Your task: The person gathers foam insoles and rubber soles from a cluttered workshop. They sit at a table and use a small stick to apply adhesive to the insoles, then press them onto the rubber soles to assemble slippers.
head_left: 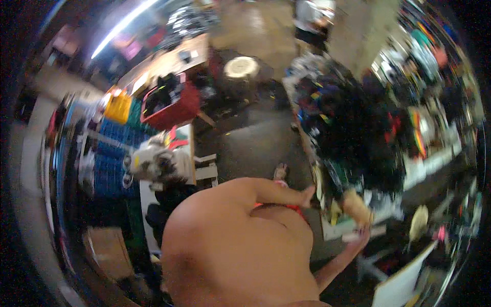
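Note:
My left arm bends across in front of my body, and my left hand [308, 196] hangs near the front end of the right-hand table. Blur smears its fingers, and I see nothing in it. Out to the right reaches my other arm. My right hand [363, 235] is at the lower end of a tan, roll-shaped thing [357, 207] over the table's near corner. Whether its fingers grip the roll or only touch it is too blurred to tell. Some red cloth [295, 208] shows below my left forearm.
Dark clothing or fabric [353, 123] is heaped on the right table. On the left stand a sewing machine [156, 163], a red crate [176, 105] with dark items, and blue crates [115, 138]. A round stool [242, 67] is ahead. Another person [312, 25] stands farther back.

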Action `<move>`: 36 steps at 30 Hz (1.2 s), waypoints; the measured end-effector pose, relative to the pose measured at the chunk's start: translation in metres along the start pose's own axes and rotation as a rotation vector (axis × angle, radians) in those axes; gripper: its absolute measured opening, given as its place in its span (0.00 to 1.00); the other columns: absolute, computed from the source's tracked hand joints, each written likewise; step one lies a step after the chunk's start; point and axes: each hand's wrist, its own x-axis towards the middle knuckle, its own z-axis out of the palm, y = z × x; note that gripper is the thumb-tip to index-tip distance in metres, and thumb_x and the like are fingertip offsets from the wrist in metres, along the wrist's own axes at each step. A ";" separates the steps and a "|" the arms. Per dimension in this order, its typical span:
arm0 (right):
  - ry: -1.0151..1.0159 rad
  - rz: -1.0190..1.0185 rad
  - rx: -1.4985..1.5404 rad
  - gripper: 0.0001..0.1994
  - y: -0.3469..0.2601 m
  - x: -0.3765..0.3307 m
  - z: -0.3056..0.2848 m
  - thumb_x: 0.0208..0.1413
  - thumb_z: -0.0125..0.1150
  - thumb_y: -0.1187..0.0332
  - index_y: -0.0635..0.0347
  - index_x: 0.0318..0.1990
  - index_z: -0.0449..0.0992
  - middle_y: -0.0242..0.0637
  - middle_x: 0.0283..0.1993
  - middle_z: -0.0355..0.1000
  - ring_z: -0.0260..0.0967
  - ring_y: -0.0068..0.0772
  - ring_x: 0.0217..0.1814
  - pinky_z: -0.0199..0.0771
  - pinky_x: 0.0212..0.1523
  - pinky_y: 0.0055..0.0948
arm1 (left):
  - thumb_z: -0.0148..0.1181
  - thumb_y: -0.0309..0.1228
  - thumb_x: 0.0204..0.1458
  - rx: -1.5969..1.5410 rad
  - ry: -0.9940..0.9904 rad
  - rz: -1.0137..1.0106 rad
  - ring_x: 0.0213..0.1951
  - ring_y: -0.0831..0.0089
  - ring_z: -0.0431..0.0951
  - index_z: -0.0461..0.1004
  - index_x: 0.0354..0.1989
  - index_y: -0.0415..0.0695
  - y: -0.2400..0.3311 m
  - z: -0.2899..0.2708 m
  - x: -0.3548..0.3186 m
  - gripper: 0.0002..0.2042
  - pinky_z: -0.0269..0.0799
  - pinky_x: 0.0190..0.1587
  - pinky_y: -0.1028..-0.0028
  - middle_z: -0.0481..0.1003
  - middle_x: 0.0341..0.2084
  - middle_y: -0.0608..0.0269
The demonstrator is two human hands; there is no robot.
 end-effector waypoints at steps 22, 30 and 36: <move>0.106 0.258 -0.428 0.22 0.097 -0.028 0.043 0.63 0.59 0.52 0.68 0.46 0.72 0.40 0.36 0.68 0.68 0.35 0.35 0.68 0.33 0.39 | 0.51 0.48 0.62 -0.926 -0.080 -0.366 0.55 0.60 0.73 0.74 0.54 0.42 -0.046 -0.052 0.023 0.23 0.73 0.52 0.51 0.74 0.54 0.52; 0.242 0.219 -0.477 0.20 0.058 -0.045 0.063 0.62 0.62 0.54 0.68 0.40 0.73 0.36 0.29 0.66 0.65 0.32 0.29 0.65 0.28 0.37 | 0.50 0.43 0.63 -1.029 -0.114 -0.305 0.43 0.63 0.76 0.77 0.46 0.44 -0.033 -0.161 0.009 0.17 0.71 0.42 0.55 0.78 0.41 0.58; 0.355 -0.070 -0.326 0.17 -0.039 -0.028 0.171 0.63 0.62 0.56 0.65 0.41 0.72 0.31 0.28 0.61 0.59 0.28 0.27 0.62 0.28 0.33 | 0.53 0.39 0.63 -1.135 -0.045 -0.130 0.34 0.67 0.79 0.76 0.40 0.44 -0.011 -0.313 -0.021 0.11 0.74 0.35 0.63 0.78 0.33 0.60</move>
